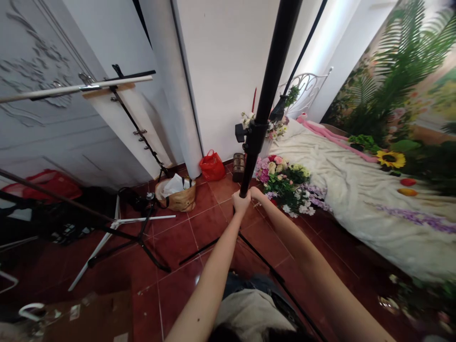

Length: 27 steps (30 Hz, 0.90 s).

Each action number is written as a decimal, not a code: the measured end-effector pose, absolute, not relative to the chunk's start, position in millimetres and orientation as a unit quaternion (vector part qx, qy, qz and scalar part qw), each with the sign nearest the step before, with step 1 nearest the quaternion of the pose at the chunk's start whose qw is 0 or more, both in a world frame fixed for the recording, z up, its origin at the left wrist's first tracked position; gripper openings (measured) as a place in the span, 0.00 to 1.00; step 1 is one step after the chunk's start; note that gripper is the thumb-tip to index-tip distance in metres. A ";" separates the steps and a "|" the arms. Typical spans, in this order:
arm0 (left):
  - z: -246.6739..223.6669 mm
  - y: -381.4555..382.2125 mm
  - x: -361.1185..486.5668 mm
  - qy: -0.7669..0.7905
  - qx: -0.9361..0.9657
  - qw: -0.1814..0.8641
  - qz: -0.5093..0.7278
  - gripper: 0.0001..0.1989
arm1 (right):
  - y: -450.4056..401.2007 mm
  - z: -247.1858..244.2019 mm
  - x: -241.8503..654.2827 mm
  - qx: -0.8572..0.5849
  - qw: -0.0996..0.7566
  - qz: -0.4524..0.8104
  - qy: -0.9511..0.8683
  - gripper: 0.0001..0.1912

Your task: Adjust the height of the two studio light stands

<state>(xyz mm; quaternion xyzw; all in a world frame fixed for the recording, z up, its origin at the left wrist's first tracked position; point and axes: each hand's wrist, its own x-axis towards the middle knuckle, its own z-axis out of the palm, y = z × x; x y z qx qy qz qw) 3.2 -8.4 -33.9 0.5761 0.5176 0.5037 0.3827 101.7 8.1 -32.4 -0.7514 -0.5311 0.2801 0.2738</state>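
A black light stand [270,90] rises in front of me, its pole slanting up past the top of the view. My left hand [242,201] is wrapped round the pole below a collar with a clamp knob [240,133]. Beside it, my right hand [256,194] is closed at the same height against the pole, its fingers partly hidden behind. The stand's thin legs [261,259] spread over the red tiles under my arms.
On the right, a bed [342,166] with a white cover has bunches of artificial flowers [285,180] beside it. A red bag [212,166], a small chest [238,167] and a woven bag [183,197] stand along the wall. Other tripod legs [138,240] and a cardboard piece [96,316] lie left.
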 end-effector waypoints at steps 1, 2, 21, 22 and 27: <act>-33.9 -8.5 3.5 0.517 0.578 0.377 0.507 0.12 | 4.0 -33.5 103.6 -0.749 0.273 0.288 -0.531 0.14; -33.8 -8.7 3.7 0.516 0.580 0.373 0.509 0.12 | -1.1 -34.9 105.0 -0.746 0.274 0.294 -0.531 0.13; -31.5 -10.3 5.4 0.506 0.575 0.373 0.523 0.14 | -34.5 -64.1 97.1 -0.722 0.382 0.137 -0.561 0.29; -31.7 -10.1 5.6 0.502 0.575 0.374 0.527 0.14 | -33.8 -64.6 96.8 -0.726 0.377 0.127 -0.561 0.29; -33.0 -9.2 5.6 0.501 0.574 0.387 0.519 0.14 | -29.7 -60.8 101.6 -0.760 0.314 0.136 -0.552 0.24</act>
